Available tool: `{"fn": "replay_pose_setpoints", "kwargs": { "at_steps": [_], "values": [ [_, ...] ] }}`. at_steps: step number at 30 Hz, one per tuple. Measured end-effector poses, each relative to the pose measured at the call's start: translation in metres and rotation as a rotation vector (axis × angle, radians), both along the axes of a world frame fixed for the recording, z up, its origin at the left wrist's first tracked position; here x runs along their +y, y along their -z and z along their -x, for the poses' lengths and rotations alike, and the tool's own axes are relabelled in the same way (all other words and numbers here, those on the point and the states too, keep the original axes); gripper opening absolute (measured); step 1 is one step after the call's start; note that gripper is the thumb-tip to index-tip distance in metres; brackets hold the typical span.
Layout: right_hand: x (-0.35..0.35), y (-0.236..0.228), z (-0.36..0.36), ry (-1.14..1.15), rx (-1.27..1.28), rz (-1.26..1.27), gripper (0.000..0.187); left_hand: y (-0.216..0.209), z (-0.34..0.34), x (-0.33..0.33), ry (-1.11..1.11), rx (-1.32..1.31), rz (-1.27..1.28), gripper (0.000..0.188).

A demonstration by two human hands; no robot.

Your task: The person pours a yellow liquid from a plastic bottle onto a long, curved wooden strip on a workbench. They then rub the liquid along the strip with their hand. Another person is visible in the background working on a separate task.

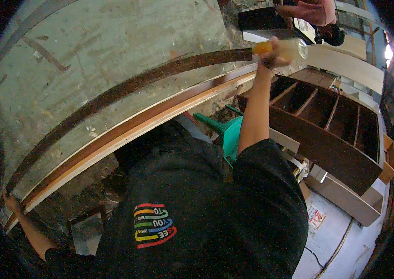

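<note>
My right hand [273, 56] is wrapped round a clear plastic bottle [294, 49] with a yellow-orange cap and pale contents. The bottle lies sideways in the grip, its cap end pointing left, over the far end of a long dark brown strip [127, 90]. That strip runs across the stained greenish worktop [127, 42]. At its near left end, my left hand [12, 203] closes its fingers on the strip, small and dim in the picture. Between the strip and my body stretches a long brown board [160, 111] with pale edges.
A green plastic chair [232, 137] stands under my right arm. To the right sits a dark brown cabinet frame [322, 116] with open compartments, beside pale panels [345, 67]. At the top right, another person [308, 11] in pink is partly visible. A cable [338, 249] crosses the pale floor.
</note>
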State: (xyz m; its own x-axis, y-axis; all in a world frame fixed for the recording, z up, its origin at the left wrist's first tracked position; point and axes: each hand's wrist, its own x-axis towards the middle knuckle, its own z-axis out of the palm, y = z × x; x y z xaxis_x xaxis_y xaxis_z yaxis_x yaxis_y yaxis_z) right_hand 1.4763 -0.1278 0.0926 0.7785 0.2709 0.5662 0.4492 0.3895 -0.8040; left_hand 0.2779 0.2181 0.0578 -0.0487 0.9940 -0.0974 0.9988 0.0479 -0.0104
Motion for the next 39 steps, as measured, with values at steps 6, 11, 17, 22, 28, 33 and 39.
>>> {"fn": "replay_pose_setpoints", "kwargs": {
  "at_steps": [6, 11, 17, 22, 28, 33, 39],
  "values": [
    [-0.037, -0.086, 0.048, 0.228, -0.313, 0.174, 0.031, 0.002, 0.002, 0.003, 0.026, -0.044, -0.012, 0.049],
    [0.011, -0.013, 0.131, -0.032, -0.525, 0.242, 0.031, -0.001, -0.008, 0.001, 0.002, -0.041, -0.018, 0.050],
    [0.036, 0.064, 0.152, 0.260, -0.676, 0.457, 0.046, -0.006, -0.006, 0.001, 0.132, -0.072, -0.023, 0.048],
    [0.040, 0.036, 0.091, 0.407, -0.311, 0.277, 0.045, -0.007, 0.006, -0.002, 0.121, 0.031, -0.075, 0.044],
    [0.000, -0.007, 0.044, 0.457, -0.250, 0.311, 0.043, 0.012, 0.005, -0.005, 0.133, -0.053, -0.066, 0.046],
    [-0.055, -0.063, 0.045, 0.443, -0.195, 0.359, 0.046, 0.026, 0.021, -0.004, 0.116, -0.059, -0.163, 0.046],
    [-0.078, -0.120, 0.113, 0.445, 0.131, 0.101, 0.055, 0.019, 0.002, -0.012, 0.135, 0.056, -0.168, 0.044]
  ]
}}
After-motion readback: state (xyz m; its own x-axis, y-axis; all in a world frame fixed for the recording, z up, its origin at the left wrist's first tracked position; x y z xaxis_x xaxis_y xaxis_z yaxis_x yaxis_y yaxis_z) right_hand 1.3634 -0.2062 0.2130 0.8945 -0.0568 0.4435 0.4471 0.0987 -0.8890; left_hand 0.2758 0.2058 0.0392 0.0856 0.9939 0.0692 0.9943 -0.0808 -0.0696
